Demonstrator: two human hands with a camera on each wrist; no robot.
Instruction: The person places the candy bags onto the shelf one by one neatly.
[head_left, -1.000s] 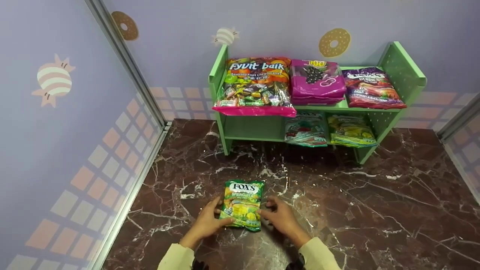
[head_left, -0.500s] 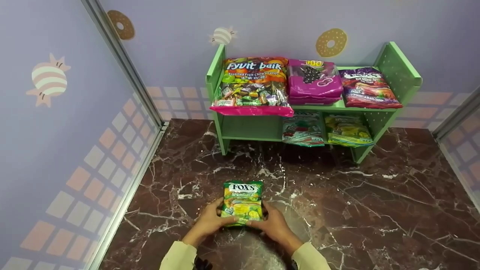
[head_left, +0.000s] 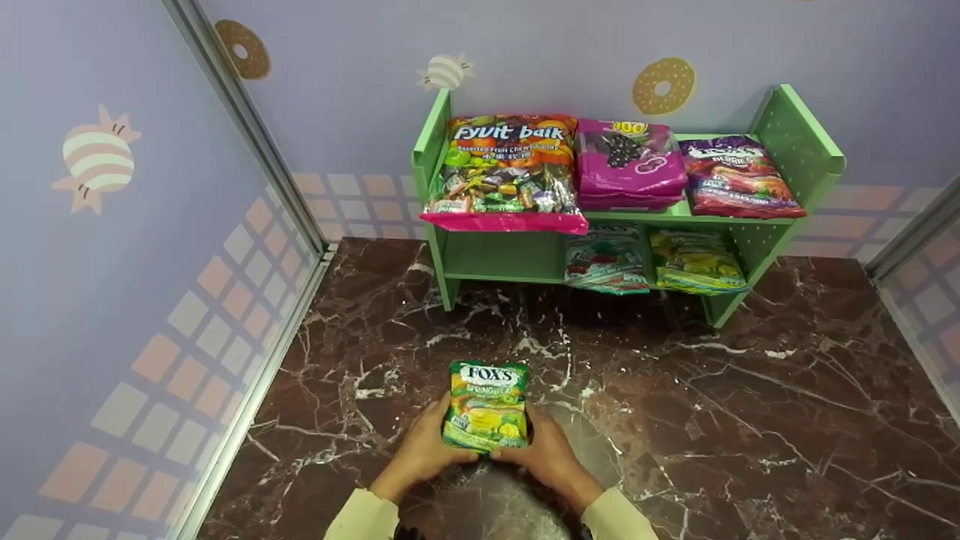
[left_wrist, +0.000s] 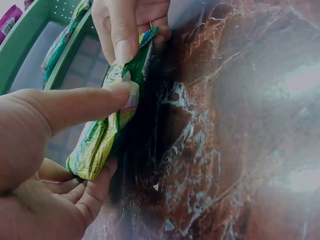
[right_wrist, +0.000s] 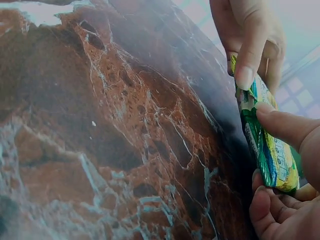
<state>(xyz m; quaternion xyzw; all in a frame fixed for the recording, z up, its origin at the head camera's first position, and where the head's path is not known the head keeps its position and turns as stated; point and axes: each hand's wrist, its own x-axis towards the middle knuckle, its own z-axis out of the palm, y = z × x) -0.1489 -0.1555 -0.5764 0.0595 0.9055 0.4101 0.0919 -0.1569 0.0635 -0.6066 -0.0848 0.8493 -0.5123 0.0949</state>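
Between my two hands is a green and yellow bag of candy (head_left: pixel 487 409) labelled FOX'S Spring Tea, its printed face toward the head camera. My left hand (head_left: pixel 429 444) grips its left side and my right hand (head_left: pixel 546 447) its right side. Both thumbs press on the near edge, close together. In the left wrist view the candy bag (left_wrist: pixel 95 145) has the left thumb on its edge and fingers beneath. The right wrist view shows the right thumb on the same edge of the bag (right_wrist: pixel 270 150), fingers curled under it.
A green two-tier shelf (head_left: pixel 502 279) stands at the back. On top are a Fyvit baik bag (head_left: pixel 514 169), a purple bag (head_left: pixel 630 169) and a Berries bag (head_left: pixel 739 176). Below are a teal bag (head_left: pixel 606 259) and a yellow bag (head_left: pixel 697 259). Marble surface (head_left: pixel 675 420) lies in front.
The right hand has closed in on the bag's right side, and both hands now grip it. The bag has come slightly up off the marble, and both thumbs have moved to its near edge.
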